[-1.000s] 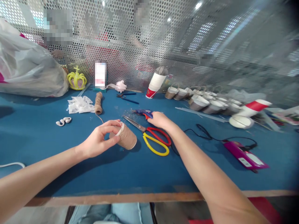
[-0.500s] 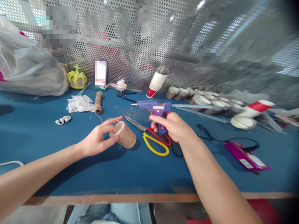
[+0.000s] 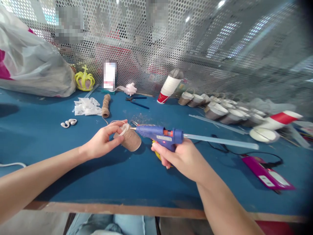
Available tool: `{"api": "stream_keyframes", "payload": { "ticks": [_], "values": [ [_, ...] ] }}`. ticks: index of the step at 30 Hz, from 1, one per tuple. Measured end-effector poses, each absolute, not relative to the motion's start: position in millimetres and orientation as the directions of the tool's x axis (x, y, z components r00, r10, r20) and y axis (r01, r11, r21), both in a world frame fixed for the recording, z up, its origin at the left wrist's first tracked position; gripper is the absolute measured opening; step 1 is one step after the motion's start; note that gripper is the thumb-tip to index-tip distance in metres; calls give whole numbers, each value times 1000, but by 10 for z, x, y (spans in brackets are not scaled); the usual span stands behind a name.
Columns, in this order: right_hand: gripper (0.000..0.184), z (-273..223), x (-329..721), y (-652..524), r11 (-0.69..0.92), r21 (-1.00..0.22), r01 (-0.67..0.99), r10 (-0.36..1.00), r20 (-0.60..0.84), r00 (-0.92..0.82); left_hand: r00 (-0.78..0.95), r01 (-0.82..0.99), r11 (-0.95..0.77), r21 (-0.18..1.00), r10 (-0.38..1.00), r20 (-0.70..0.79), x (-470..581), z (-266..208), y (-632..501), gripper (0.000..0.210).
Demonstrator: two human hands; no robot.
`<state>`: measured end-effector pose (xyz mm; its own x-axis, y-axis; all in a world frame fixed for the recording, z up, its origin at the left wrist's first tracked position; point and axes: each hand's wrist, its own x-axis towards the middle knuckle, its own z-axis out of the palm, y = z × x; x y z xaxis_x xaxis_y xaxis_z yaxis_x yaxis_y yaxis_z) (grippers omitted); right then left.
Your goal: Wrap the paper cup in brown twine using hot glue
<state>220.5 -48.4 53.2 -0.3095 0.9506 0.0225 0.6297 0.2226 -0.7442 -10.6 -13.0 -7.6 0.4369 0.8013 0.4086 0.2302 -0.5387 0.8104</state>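
My left hand [image 3: 106, 140] grips the rim of a paper cup [image 3: 132, 140] wrapped in brown twine; the cup lies tilted with its base to the right. A strand runs from my fingers toward a twine spool [image 3: 106, 106] behind. My right hand [image 3: 181, 156] is closed round the handle of a blue hot glue gun [image 3: 156, 133], a clear glue stick [image 3: 220, 141] jutting from its back. The gun's nozzle points left, at or very near the cup's rim. Scissors [image 3: 156, 152] with a yellow handle lie mostly hidden beneath the gun and my right hand.
Pliers [image 3: 137, 101], a stack of paper cups [image 3: 168, 86] and several finished twine cups [image 3: 215, 111] stand along the back. A purple power strip [image 3: 267, 173] with a black cord lies right. White scraps [image 3: 86, 106] and a plastic bag [image 3: 36, 65] are left.
My right hand has brought the glue gun down and left, from above the scissors to the cup's rim. My left hand still holds the cup in nearly the same place.
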Motion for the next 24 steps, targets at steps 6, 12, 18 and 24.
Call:
{"api": "stream_keyframes", "payload": {
  "ticks": [6,12,18,24],
  "values": [
    [29,462,2158,-506,262,-651,713,953,60,-296,435,223,-533,816,804,406,-106,-89,-121,13],
    [27,448,2128,-538,365,-578,730,925,139,-353,438,250,-544,801,801,407,-105,-79,-123,12],
    [23,448,2128,-549,408,-481,776,913,210,-350,441,274,-563,780,794,419,-100,-74,-121,11],
    [15,412,2144,-539,460,-456,762,888,255,-383,445,280,-568,774,791,420,-95,-68,-120,11]
  ]
}}
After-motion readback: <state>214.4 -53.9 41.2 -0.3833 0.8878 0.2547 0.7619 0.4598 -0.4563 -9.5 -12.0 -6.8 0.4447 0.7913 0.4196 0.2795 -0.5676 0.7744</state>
